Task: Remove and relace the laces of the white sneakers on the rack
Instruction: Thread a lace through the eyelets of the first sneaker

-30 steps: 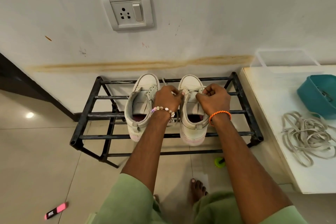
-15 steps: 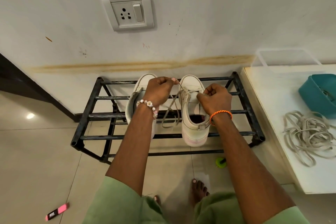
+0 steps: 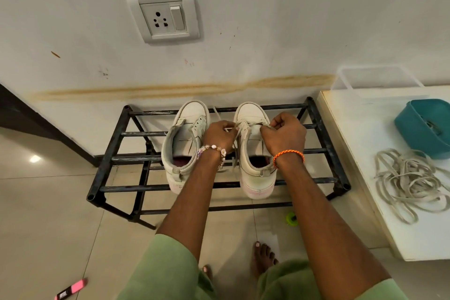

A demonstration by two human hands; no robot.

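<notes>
Your left hand (image 3: 220, 135) sits at the centre of the frame, fingers curled and pinching the lace (image 3: 235, 146) just left of the right sneaker (image 3: 255, 153). Your right hand (image 3: 285, 135), just right of centre, has its fingers curled too, pinching the same lace at the eyelets on the shoe's far side. Between your hands the lace crosses the front of the tongue, and a slack length hangs down beside your left wrist. A beaded bracelet (image 3: 214, 150) circles your left wrist and an orange braided band (image 3: 288, 154) your right.

Both white sneakers stand upright on the black metal rack (image 3: 114, 158), toes toward the wall. Left of centre, the left sneaker (image 3: 185, 143) shows bare eyelets, with a lace end poking up by its toe.

At the right edge of the frame, a loose pile of laces (image 3: 409, 181) lies on a white surface (image 3: 360, 153), near a teal tub (image 3: 423, 126). A wall socket (image 3: 163, 18) is at upper centre, a pink item (image 3: 70, 288) at the lower left on the floor.
</notes>
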